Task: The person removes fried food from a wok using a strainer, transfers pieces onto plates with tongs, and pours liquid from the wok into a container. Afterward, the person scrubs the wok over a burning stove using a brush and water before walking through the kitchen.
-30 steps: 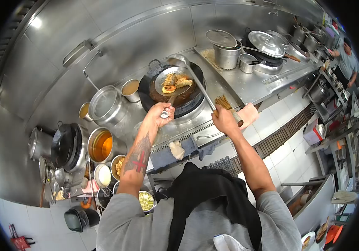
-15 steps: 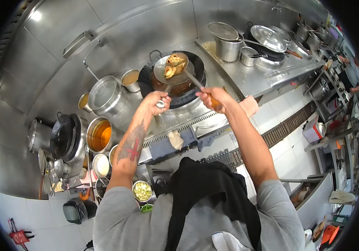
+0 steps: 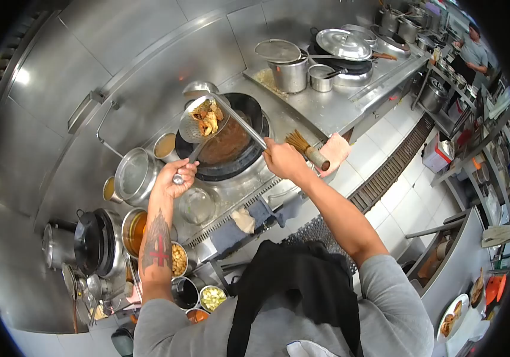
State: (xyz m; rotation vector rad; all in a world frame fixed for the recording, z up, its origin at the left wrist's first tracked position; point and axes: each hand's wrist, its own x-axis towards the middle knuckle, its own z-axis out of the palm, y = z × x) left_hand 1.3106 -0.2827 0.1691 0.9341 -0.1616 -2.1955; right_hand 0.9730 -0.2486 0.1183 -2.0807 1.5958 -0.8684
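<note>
My left hand (image 3: 177, 177) is closed around the handle of a perforated skimmer (image 3: 192, 130). Fried, browned food pieces (image 3: 208, 116) sit in the skimmer, over the left side of a black wok (image 3: 256, 113). Brown liquid (image 3: 234, 143) covers the wok's bottom. My right hand (image 3: 284, 160) grips a ladle by its long handle (image 3: 240, 122). The ladle's metal bowl (image 3: 200, 89) is raised at the far side of the skimmer; what is in it, if anything, is hidden.
A bamboo brush (image 3: 307, 150) lies right of the wok beside a pink cloth (image 3: 335, 152). Left stand a strainer-topped pot (image 3: 136, 175) and a small pot of brown liquid (image 3: 164, 146). Lidded pots (image 3: 344, 44) fill the far counter. Another person (image 3: 474, 56) stands far right.
The skimmer with the food has moved from above the wok's middle to its left side. The ladle has lifted off the food and swung beyond it. My view has shifted.
</note>
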